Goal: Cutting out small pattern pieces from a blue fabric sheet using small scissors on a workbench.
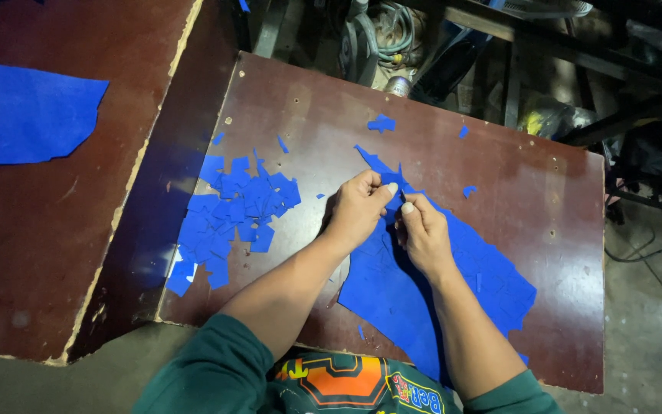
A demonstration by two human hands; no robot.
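Now both hands' fingers [392,189] pinch the blue sheet [423,284] edge between them

This is looking like a small craft workshop: a worn brown counter [499,184] is carrying blue cut scraps [231,218], while hoses and machine parts [381,34] are lying behind it on a concrete floor [645,337].

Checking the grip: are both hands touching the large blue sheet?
Touching. Head view shows left hand and right hand pinching the large blue sheet's edge.
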